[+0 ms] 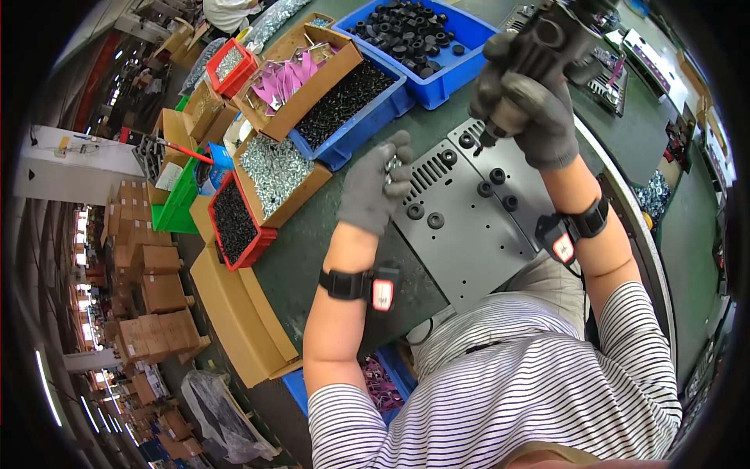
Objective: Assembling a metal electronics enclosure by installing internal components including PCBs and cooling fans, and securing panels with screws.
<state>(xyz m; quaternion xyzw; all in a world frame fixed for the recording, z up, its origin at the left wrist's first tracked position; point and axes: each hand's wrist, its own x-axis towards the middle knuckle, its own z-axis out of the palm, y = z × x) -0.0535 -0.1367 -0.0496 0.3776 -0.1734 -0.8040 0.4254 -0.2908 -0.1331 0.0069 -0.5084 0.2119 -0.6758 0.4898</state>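
My left hand (375,186), in a grey glove, hovers just left of the grey metal plates with its fingers curled closed. Small silver pieces that look like screws (389,166) show between those fingers. My right hand (531,109), gloved too, is wrapped around a dark power screwdriver (547,41). The tool's tip points down over the far part of the plates. Two flat plates, a left one (469,242) and a right one (530,184), lie side by side on the table before me. Several round black rubber feet (435,220) sit on them.
To the left stand a cardboard box of silver screws (275,173), a red bin of small black parts (234,219) and a blue bin of black screws (344,102). Farther back, a blue bin (437,86) holds black feet. A long cardboard box (238,313) lies near my left elbow.
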